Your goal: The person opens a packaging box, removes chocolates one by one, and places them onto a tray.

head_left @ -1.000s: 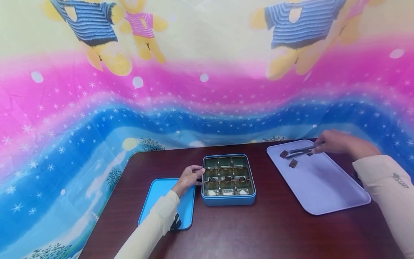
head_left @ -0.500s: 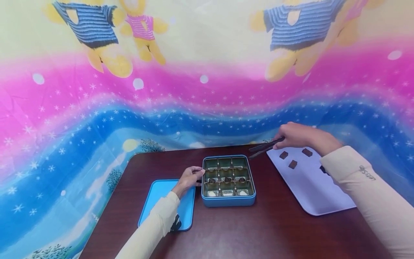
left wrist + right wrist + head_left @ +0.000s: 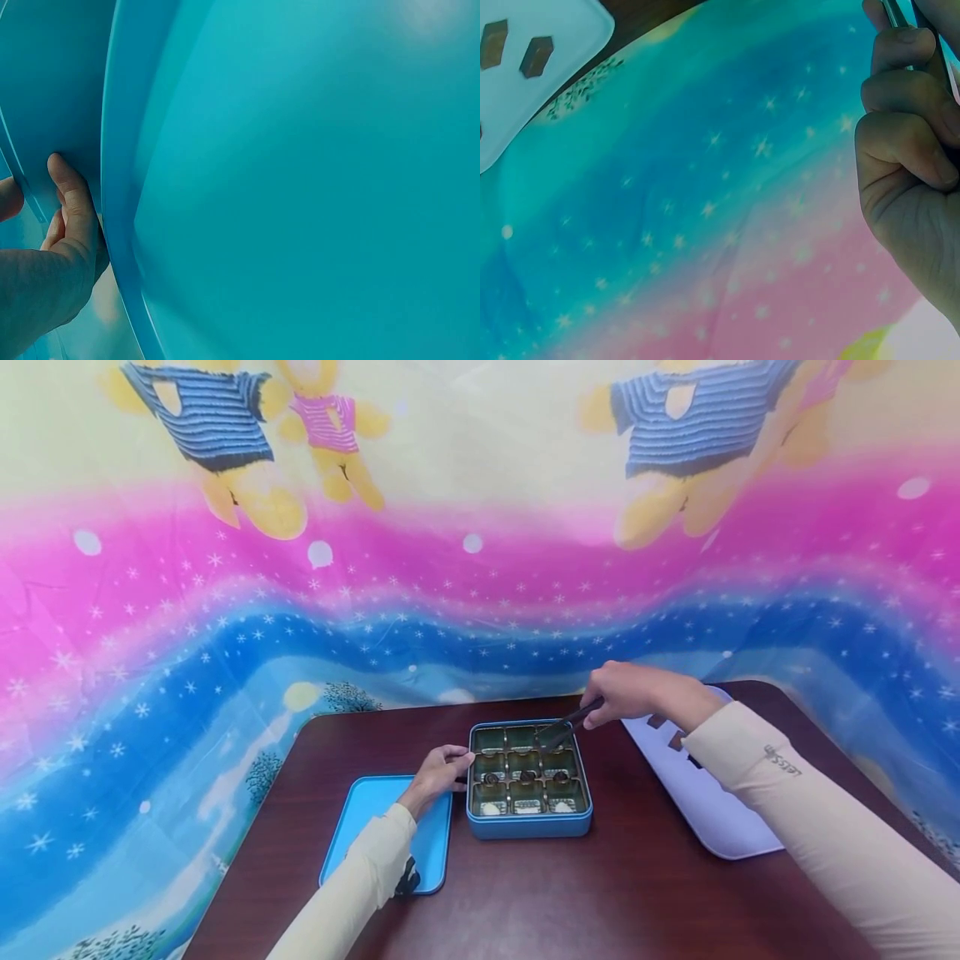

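My left hand (image 3: 438,770) touches the left side of a blue square tin (image 3: 529,828). In the left wrist view, the fingers (image 3: 73,191) lie straight along its wall. A gold insert (image 3: 527,760) divides the tin into several compartments. Three dark round spots line a divider; what they are I cannot tell. My right hand (image 3: 630,692) grips dark tongs (image 3: 577,718), whose tips reach into the back right compartment. Whether anything sits between the tips is too small to tell. Brown chocolate squares (image 3: 537,57) lie on a pale lilac tray (image 3: 720,814), partly behind the right sleeve.
The tin's light blue lid (image 3: 360,814) lies flat left of it, partly under the left arm. All stand on a dark red-brown table (image 3: 525,902). Behind the table hangs a patterned cloth (image 3: 480,577).
My right hand has carried the tongs leftward from above the tray to the tin, and their tips have dropped into it. The left hand and tin stay in place.
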`<state>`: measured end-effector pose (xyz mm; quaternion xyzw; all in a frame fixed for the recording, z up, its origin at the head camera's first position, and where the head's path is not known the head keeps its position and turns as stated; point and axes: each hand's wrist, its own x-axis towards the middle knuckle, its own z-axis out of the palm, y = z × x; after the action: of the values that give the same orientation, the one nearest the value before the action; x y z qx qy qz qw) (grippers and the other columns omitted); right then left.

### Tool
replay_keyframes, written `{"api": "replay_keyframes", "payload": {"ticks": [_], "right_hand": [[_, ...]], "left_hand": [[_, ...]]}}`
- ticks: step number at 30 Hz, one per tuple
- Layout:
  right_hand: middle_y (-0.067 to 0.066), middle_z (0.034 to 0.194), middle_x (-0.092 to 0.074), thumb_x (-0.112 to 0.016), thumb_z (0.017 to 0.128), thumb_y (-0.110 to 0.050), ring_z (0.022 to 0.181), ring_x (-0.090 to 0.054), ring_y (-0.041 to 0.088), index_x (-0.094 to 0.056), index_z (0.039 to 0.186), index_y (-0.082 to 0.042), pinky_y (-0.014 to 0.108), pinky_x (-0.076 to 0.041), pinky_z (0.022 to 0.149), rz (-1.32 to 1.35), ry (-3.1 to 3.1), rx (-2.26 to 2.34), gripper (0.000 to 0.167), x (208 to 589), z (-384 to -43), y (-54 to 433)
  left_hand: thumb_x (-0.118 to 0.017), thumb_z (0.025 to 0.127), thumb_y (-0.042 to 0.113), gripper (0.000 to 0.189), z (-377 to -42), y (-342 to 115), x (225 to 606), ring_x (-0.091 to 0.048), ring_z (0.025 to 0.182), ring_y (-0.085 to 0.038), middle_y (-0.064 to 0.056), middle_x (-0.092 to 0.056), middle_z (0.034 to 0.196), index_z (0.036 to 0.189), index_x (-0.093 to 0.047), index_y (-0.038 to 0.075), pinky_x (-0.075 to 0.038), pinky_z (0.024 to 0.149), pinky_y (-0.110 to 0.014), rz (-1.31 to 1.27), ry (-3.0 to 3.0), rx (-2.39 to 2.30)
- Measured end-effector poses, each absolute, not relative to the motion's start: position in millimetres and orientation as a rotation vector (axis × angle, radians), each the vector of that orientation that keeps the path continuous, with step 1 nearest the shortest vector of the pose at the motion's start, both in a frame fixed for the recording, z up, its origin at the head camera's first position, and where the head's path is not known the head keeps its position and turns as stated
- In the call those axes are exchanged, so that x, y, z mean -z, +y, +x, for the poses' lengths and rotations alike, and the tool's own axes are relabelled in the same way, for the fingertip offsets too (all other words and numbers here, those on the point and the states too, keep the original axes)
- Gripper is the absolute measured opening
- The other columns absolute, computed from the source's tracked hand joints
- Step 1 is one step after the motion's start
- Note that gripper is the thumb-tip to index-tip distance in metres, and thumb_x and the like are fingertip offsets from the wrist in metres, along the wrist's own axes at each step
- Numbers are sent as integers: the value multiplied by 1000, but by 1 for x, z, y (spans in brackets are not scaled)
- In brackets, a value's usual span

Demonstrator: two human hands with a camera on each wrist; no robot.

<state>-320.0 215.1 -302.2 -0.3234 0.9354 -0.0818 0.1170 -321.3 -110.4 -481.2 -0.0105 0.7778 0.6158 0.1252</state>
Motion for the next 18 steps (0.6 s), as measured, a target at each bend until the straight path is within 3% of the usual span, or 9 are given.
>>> {"api": "replay_keyframes", "payload": {"ticks": [4, 11, 18], "right_hand": [[-3, 88, -73, -74, 91, -27, 65, -55, 9, -79, 104, -11, 29, -47, 62, -983, 2700, 218, 21, 309, -321, 202], [5, 103, -74, -75, 91, -27, 88, -69, 18, -79, 106, -10, 39, -58, 80, -969, 2688, 144, 24, 317, -321, 185], [-4, 87, -72, -77, 88, -29, 73, -62, 10, -80, 89, -15, 33, -55, 70, -937, 2670, 20, 15, 322, -323, 171]], "left_hand": [[-60, 102, 24, 42, -321, -110, 481, -68, 98, -24, -19, -65, 116, 133, -54, -4, -61, 78, -39, -27, 2266, -1798], [-60, 101, 24, 44, -322, -111, 482, -68, 100, -26, -19, -64, 117, 134, -54, -4, -61, 79, -41, -15, 2263, -1794], [-60, 101, 24, 43, -322, -111, 483, -68, 99, -26, -19, -65, 117, 134, -54, -3, -61, 79, -40, -20, 2260, -1798]]}}
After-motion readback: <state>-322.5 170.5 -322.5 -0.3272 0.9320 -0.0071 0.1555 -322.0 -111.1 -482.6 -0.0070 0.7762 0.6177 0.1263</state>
